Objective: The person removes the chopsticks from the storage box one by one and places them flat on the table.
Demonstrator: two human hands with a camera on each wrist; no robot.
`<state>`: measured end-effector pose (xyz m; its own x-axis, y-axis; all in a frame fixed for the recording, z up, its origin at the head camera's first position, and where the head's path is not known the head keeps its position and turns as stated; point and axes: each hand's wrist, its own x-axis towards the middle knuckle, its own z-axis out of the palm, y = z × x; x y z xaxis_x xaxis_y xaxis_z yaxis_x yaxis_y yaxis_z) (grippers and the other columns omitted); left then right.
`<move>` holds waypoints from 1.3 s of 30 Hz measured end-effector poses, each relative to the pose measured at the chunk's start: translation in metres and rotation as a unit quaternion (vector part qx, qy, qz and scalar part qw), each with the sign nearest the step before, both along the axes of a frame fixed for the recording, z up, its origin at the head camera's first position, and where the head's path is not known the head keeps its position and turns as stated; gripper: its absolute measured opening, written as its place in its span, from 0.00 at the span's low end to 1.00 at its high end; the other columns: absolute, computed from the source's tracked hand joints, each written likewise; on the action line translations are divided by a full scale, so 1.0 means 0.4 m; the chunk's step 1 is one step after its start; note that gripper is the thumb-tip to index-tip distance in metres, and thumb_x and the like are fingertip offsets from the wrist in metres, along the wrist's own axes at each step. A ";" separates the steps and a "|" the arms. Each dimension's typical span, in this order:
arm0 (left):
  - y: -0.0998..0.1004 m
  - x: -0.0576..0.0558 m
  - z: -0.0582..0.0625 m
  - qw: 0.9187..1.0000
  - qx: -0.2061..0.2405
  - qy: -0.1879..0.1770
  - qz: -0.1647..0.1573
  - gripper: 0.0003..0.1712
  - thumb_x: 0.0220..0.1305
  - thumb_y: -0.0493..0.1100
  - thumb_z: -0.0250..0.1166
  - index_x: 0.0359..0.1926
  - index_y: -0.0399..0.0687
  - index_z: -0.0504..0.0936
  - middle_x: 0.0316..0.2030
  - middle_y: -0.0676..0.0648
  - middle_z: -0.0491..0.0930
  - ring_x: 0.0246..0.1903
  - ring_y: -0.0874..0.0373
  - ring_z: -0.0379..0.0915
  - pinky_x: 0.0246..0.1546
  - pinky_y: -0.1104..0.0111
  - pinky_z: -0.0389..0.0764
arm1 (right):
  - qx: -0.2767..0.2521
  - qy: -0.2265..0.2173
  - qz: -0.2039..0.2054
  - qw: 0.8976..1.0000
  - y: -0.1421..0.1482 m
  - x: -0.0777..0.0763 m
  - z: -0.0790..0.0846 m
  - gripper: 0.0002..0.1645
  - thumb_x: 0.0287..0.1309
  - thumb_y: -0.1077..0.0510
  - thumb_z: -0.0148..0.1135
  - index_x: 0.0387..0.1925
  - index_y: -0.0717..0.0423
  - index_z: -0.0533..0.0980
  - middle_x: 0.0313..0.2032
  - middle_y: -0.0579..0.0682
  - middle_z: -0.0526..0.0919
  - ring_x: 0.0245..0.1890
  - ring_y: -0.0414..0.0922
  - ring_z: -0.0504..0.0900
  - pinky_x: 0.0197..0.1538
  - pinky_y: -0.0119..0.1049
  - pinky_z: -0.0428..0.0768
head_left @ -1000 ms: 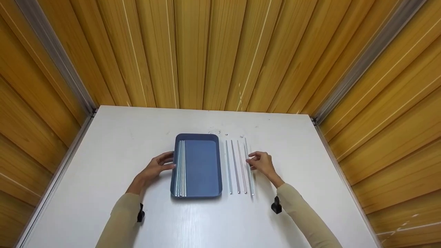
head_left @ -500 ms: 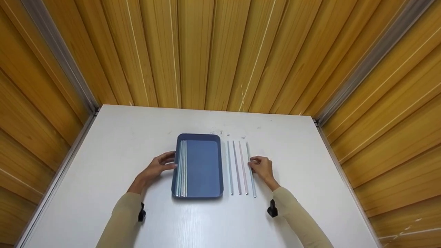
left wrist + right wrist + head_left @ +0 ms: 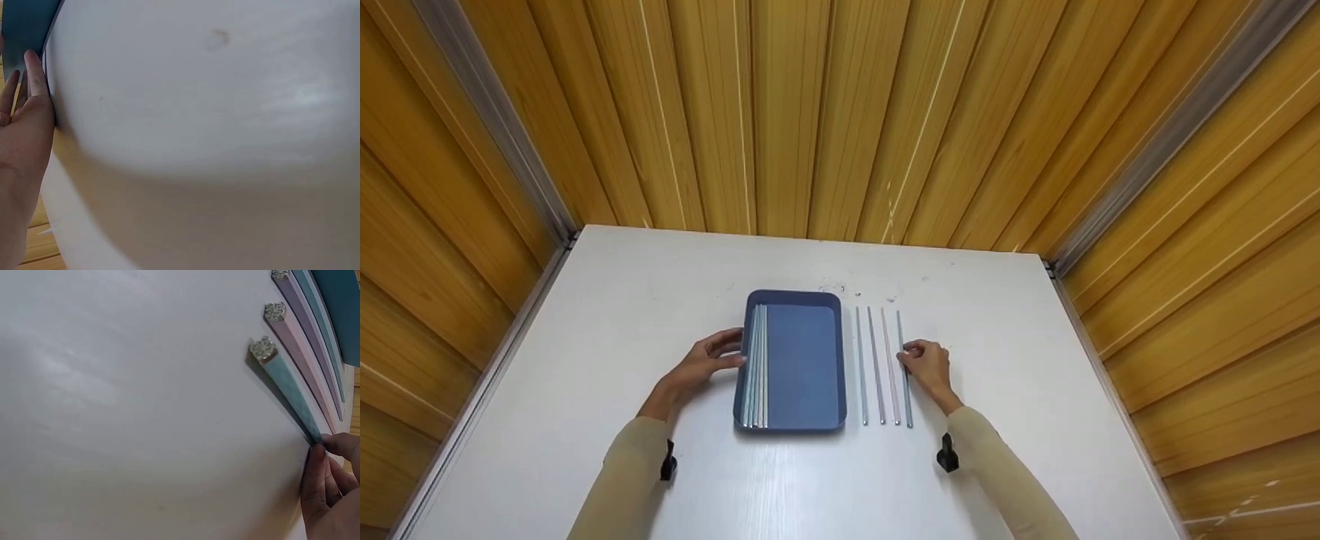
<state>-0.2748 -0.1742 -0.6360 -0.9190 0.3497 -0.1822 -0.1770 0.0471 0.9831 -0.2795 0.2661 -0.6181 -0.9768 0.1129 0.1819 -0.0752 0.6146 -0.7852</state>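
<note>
Right hand (image 3: 928,367) pinches the outermost stick (image 3: 292,385) while the left hand (image 3: 697,367) touches the tray (image 3: 802,375)

The right hand has its thumb and fingertips closed together on a pale blue-green stick, the rightmost of four beside the tray. Its near end, capped with a silvery, patterned tip, points toward the person; whether its whole length rests on the counter (image 3: 810,487) is hard to tell. Next to it, leftward, lie a pink stick (image 3: 890,367), a purple stick (image 3: 876,367) and a light blue stick (image 3: 862,367), roughly parallel with narrow gaps between.

The left hand has its thumb and fingers spread apart against the outside of the tray's left wall. Inside the blue tray, several pale sticks (image 3: 755,367) lie side by side along that wall. Beige sleeves (image 3: 622,465) cover both forearms.
</note>
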 end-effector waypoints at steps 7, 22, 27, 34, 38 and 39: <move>0.008 -0.007 -0.001 1.000 0.002 0.006 -0.001 0.43 0.66 0.37 0.70 0.77 0.44 0.61 0.73 0.36 0.67 0.73 0.41 0.62 0.71 0.55 0.70 | -0.002 -0.044 0.002 0.999 0.014 -0.012 0.018 0.11 0.58 0.65 0.68 0.37 0.73 0.84 0.28 0.62 0.87 0.21 0.38 0.79 0.24 0.24 0.74; -0.002 -0.011 0.010 1.000 -0.011 0.001 0.000 0.43 0.67 0.40 0.69 0.78 0.44 0.60 0.73 0.36 0.66 0.73 0.41 0.63 0.70 0.57 0.71 | 0.022 -0.070 0.075 0.995 -0.048 -0.096 0.173 0.10 0.63 0.66 0.65 0.40 0.71 0.85 0.29 0.63 0.88 0.27 0.54 0.89 0.22 0.22 0.77; 0.001 -0.015 0.006 1.000 -0.013 -0.005 0.003 0.44 0.67 0.40 0.70 0.78 0.44 0.59 0.73 0.36 0.66 0.72 0.42 0.66 0.71 0.55 0.70 | 0.026 -0.086 0.129 0.988 -0.119 -0.117 0.231 0.11 0.66 0.65 0.64 0.42 0.71 0.85 0.32 0.65 0.89 0.31 0.58 0.90 0.23 0.24 0.80; 0.003 -0.017 0.006 1.000 -0.017 -0.012 0.015 0.44 0.65 0.40 0.71 0.78 0.45 0.61 0.73 0.37 0.67 0.72 0.42 0.66 0.72 0.53 0.69 | 0.043 -0.121 0.203 0.971 -0.229 -0.142 0.278 0.12 0.65 0.64 0.65 0.44 0.70 0.85 0.37 0.67 0.89 0.37 0.60 0.90 0.31 0.33 0.87; 0.004 -0.018 0.007 1.000 -0.014 -0.008 0.011 0.44 0.65 0.40 0.71 0.77 0.45 0.61 0.73 0.36 0.67 0.72 0.42 0.65 0.72 0.53 0.69 | 0.039 -0.155 0.229 0.960 -0.286 -0.157 0.289 0.14 0.65 0.65 0.64 0.47 0.72 0.84 0.42 0.68 0.89 0.41 0.59 0.90 0.39 0.41 0.90; 0.004 -0.017 0.007 1.000 -0.012 -0.009 0.012 0.44 0.65 0.40 0.72 0.77 0.45 0.61 0.72 0.36 0.67 0.72 0.42 0.65 0.72 0.53 0.69 | 0.037 -0.161 0.236 0.958 -0.299 -0.160 0.289 0.14 0.65 0.65 0.64 0.48 0.72 0.83 0.43 0.68 0.89 0.42 0.59 0.90 0.41 0.43 0.90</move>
<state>-0.2816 -0.1726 -0.6332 -0.9236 0.3226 -0.2069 -0.1963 0.0654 0.9784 -0.3436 0.1463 -0.5026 -0.9226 -0.3564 -0.1476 -0.1190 0.6267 -0.7701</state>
